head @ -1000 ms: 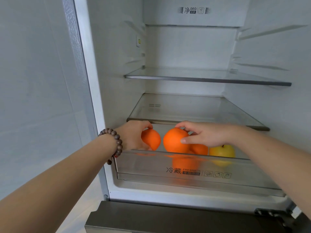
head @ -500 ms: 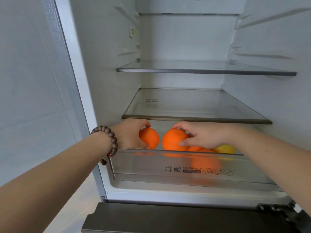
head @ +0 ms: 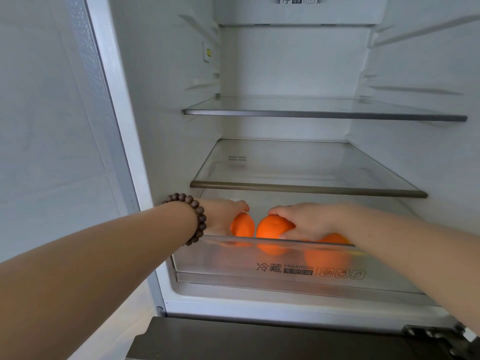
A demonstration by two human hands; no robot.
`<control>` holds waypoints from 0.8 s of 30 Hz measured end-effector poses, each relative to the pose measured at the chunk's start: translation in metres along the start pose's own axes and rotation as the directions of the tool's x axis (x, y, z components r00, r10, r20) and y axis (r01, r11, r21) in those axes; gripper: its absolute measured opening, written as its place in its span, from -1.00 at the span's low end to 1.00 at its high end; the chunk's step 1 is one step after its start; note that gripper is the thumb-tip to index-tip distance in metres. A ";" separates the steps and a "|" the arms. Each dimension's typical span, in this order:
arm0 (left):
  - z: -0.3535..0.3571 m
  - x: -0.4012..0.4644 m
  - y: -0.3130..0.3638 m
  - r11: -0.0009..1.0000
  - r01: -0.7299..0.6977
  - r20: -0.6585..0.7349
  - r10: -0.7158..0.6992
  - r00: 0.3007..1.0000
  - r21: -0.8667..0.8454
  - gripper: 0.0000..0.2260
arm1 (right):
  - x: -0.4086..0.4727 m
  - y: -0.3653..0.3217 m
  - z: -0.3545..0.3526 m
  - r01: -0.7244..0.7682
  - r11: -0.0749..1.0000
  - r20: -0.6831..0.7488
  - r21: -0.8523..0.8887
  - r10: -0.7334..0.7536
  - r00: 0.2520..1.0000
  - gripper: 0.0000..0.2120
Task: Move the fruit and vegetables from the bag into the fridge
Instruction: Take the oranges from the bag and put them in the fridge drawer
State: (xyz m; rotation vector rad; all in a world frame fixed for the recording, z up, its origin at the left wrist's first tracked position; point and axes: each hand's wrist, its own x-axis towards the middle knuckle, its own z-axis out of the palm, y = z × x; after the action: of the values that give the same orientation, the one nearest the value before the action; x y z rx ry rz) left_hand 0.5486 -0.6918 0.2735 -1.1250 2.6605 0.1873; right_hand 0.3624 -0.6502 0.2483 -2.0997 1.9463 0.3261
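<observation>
Both my hands reach into the clear crisper drawer [head: 259, 258] at the bottom of the open fridge. My left hand [head: 223, 216], with a bead bracelet on the wrist, grips an orange [head: 242, 226] at the drawer's left. My right hand [head: 304, 220] holds a second orange [head: 271, 227] from above, just right of the first. A third orange [head: 333, 239] lies in the drawer under my right wrist. A yellow fruit further right is almost hidden by my right forearm. The bag is out of view.
Two glass shelves, the upper shelf [head: 324, 115] and the lower shelf [head: 306, 189], sit above the drawer with nothing on them. The lower shelf's front rail runs close above my hands. The fridge's left wall [head: 166, 126] is beside my left wrist. A dark compartment front [head: 259, 341] lies below.
Both hands have sunk lower into the drawer with their oranges, closer to its floor. The yellow fruit has slipped behind my right forearm as the camera moved.
</observation>
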 end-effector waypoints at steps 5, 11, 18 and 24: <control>0.012 0.018 -0.025 0.993 0.033 -0.047 -0.039 0.998 -0.117 -0.30 | 0.000 0.004 0.000 0.006 0.998 -0.024 0.063 -0.005 1.000 -0.27; 0.001 -0.005 -0.022 0.985 0.025 -0.161 -0.053 0.985 -0.172 -0.46 | -0.004 0.004 -0.004 0.016 0.988 -0.084 0.156 -0.003 0.996 -0.40; 0.008 -0.050 -0.019 0.972 0.008 -0.325 -0.087 0.942 -0.235 -0.55 | -0.033 -0.007 -0.010 -0.009 0.946 -0.107 0.323 0.046 0.993 -0.59; 0.036 -0.086 -0.009 0.992 -0.091 -0.557 0.024 0.830 -0.092 -0.39 | -0.087 -0.046 -0.005 0.023 0.880 -0.339 0.474 0.159 0.927 -0.64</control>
State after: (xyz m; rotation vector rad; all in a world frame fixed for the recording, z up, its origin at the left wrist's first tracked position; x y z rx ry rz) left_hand 0.6193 -0.6317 0.2624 -1.2963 3.2354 0.0194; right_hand 0.4018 -0.5668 0.2842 -1.8568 2.0315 -0.5295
